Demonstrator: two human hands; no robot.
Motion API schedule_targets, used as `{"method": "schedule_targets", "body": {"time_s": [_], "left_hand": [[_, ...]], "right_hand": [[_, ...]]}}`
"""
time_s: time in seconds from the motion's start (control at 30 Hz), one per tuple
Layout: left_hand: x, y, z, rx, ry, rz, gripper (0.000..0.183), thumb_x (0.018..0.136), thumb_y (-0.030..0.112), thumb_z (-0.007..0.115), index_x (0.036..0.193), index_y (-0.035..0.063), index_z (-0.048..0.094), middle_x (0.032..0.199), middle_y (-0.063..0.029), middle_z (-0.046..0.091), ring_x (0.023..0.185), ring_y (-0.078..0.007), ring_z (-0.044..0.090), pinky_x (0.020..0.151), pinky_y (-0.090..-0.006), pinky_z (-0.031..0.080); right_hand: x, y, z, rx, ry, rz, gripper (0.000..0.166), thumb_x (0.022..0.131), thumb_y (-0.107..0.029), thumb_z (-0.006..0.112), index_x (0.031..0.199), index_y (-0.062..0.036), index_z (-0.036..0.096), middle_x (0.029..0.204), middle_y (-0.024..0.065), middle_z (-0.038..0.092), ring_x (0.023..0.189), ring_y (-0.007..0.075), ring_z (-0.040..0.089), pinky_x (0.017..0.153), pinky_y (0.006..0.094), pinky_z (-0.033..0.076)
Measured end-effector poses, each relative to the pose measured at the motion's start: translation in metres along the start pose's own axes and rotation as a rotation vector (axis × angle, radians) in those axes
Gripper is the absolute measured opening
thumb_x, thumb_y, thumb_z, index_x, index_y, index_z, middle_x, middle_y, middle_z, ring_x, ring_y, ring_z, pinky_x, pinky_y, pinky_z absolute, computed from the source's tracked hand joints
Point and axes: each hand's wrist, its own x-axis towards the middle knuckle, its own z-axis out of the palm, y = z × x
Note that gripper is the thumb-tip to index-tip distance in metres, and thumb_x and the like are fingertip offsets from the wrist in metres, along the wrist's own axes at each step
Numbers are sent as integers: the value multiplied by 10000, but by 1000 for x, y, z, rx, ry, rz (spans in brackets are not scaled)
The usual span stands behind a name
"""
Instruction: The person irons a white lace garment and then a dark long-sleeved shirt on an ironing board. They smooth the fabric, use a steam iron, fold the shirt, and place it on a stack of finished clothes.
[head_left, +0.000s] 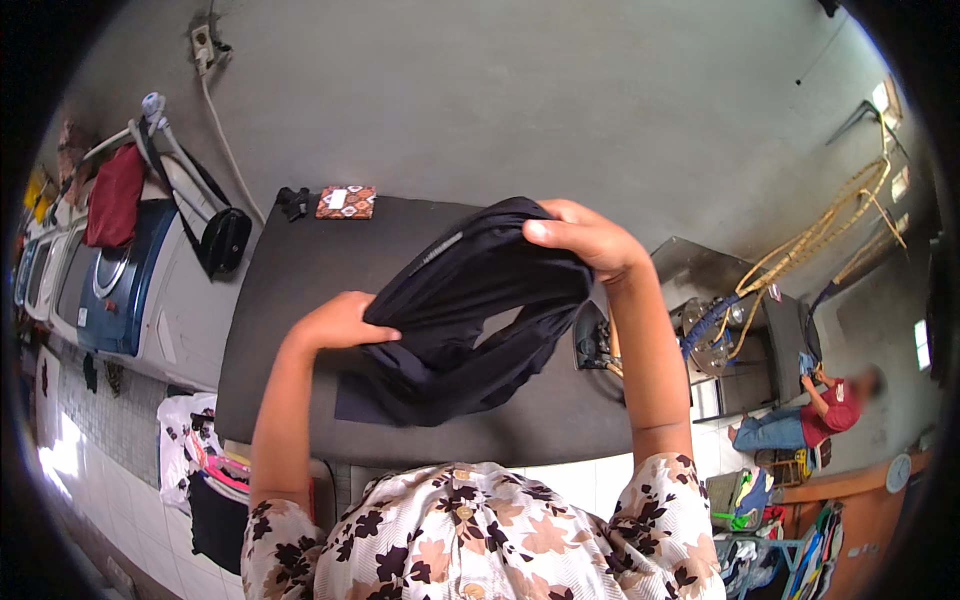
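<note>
A dark, nearly black garment (442, 292) is stretched open between my two hands above a dark padded table (292, 262). My left hand (341, 322) grips its left edge, thumb on the near side. Farther up and to the right, my right hand (592, 236) holds the upper right edge, thumb over the cloth. The garment's opening faces me, and the table shows through a gap in it. A pale strip runs along its upper left edge. A flat piece of dark cloth (360, 397) lies on the table below the garment.
A clothes iron (591, 337) stands at the table's right. A patterned booklet (346, 202) and a small black object (294, 202) lie at the back left. Washing machines (112, 292) line the left; a clothes pile (217, 480) sits lower left. Another person (825, 412) works at right.
</note>
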Motion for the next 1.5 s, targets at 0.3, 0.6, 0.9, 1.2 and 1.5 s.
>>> {"method": "schedule_targets", "body": {"time_s": [0.3, 0.6, 0.9, 1.2, 1.5], "left_hand": [[25, -57, -2, 65, 798, -53, 425, 773, -25, 597, 1184, 81, 602, 1089, -152, 618, 1049, -285, 609, 898, -379, 492], [10, -49, -3, -1510, -51, 196, 464, 871, 212, 470, 1160, -134, 578, 1127, -228, 660, 1027, -327, 655, 964, -416, 507], [-20, -35, -1, -1158, 76, 265, 499, 836, 146, 660, 1247, -97, 516, 1246, -186, 601, 1113, -258, 615, 983, -374, 479], [-7, 64, 66, 381, 162, 51, 384, 853, 380, 697, 788, 7, 633, 770, -165, 655, 718, -266, 638, 654, -381, 486], [-30, 50, 134, -236, 71, 334, 323, 742, 112, 756, 1016, -5, 631, 912, -204, 669, 859, -337, 668, 753, -376, 518]], "right_hand": [[-48, 41, -32, 164, 202, -139, 449, 839, -179, 701, 1196, 63, 577, 1129, 114, 659, 1018, 165, 622, 921, 288, 478], [-50, 103, -55, 229, 493, 35, 482, 949, -359, 602, 1189, 59, 588, 1095, 108, 671, 959, 147, 640, 864, 282, 514], [-32, 156, -44, -257, 602, -40, 457, 974, -344, 544, 1258, 13, 561, 1239, 142, 602, 1136, 210, 548, 967, 330, 443], [72, 282, 69, 52, 15, 17, 277, 966, -222, 528, 1156, -50, 633, 758, -9, 605, 629, 85, 513, 565, 256, 399], [87, 238, 62, -118, 247, -245, 275, 948, -191, 543, 1166, -42, 618, 846, 10, 608, 746, 106, 525, 665, 277, 412]]}}
